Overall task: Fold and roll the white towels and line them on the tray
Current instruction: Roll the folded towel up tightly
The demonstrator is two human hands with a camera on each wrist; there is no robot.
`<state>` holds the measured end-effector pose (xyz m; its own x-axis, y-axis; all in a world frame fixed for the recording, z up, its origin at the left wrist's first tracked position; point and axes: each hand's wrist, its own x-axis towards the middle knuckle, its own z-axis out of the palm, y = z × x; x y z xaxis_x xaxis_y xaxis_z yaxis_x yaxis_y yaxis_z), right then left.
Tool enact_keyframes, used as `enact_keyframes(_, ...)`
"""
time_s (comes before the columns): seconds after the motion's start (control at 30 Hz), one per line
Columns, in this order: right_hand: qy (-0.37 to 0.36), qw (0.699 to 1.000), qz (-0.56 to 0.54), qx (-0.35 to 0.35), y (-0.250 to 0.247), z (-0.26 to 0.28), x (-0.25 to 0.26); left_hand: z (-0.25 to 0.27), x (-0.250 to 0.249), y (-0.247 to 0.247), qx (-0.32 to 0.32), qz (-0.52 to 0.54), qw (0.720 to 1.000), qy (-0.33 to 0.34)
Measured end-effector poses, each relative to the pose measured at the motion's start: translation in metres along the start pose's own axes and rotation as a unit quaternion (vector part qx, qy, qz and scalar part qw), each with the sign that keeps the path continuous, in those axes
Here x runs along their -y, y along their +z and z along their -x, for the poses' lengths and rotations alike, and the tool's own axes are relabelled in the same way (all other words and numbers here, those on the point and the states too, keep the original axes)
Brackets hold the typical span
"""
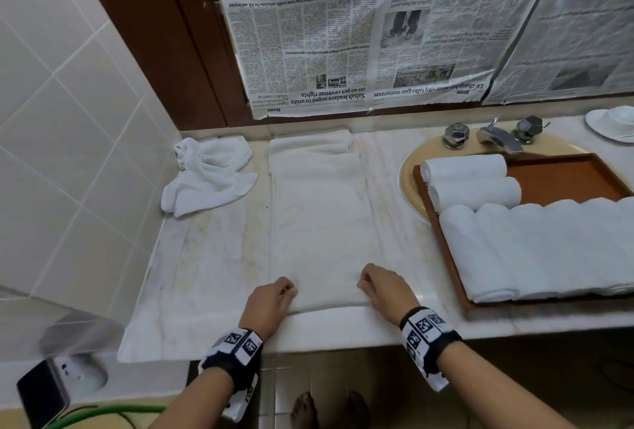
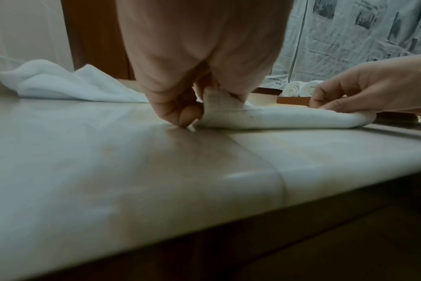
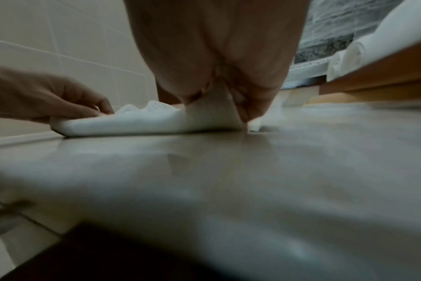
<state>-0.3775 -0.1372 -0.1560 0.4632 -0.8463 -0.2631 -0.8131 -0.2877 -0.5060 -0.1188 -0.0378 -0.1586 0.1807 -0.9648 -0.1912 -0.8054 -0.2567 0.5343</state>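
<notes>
Head view: we see a long folded white towel (image 1: 322, 219) lying flat on the marble worktop (image 1: 212, 277), running from the near edge toward the wall.
Left hand: our left hand (image 1: 271, 301) pinches the towel's near left corner, fingers curled round the start of the roll; the left wrist view shows the thumb (image 2: 187, 116) down against the worktop beside the cloth.
Right hand: our right hand (image 1: 384, 288) pinches the near right corner the same way, fingers curled over the turned-up edge.
Roll: only the nearest edge is turned over; the rest of the towel lies flat.
Tray: a brown tray (image 1: 566, 174) sits over the sink (image 1: 408, 171) to the right, holding rolled towels (image 1: 535, 250) side by side, with two more rolls (image 1: 470, 181) at its far left corner.
Loose towel: a crumpled white towel (image 1: 209, 174) lies in the far left corner by the tiled wall.
Behind: newspaper sheets (image 1: 343, 34) hang above the worktop; a tap (image 1: 497, 137) stands behind the sink.
</notes>
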Motion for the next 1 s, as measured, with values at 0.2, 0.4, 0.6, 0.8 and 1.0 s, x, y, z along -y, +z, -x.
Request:
enact_keyframes(0.2,0.003,0.997,0.034,-0.071,0.017,0.015,-0.001,0.004,-0.003,0.008,-0.050,0.034,0.998,0.006)
enact_keyframes(0.4,0.018,0.995,-0.064,-0.076,0.013,0.016,-0.013,0.019,0.015,0.007,0.013,0.015,0.995,0.098)
enact_keyframes(0.6,-0.055,0.988,-0.141,-0.030,0.000,0.026,-0.023,-0.001,0.002,-0.004,0.030,0.090,0.995,0.016)
enact_keyframes(0.8,-0.102,0.993,-0.054,0.025,-0.009,0.031,-0.034,-0.003,0.006,-0.005,0.011,0.103,0.995,-0.002)
enact_keyframes(1.0,0.033,0.993,-0.100,0.055,-0.021,0.019,-0.018,0.006,0.009,0.009,-0.047,0.065,0.996,0.025)
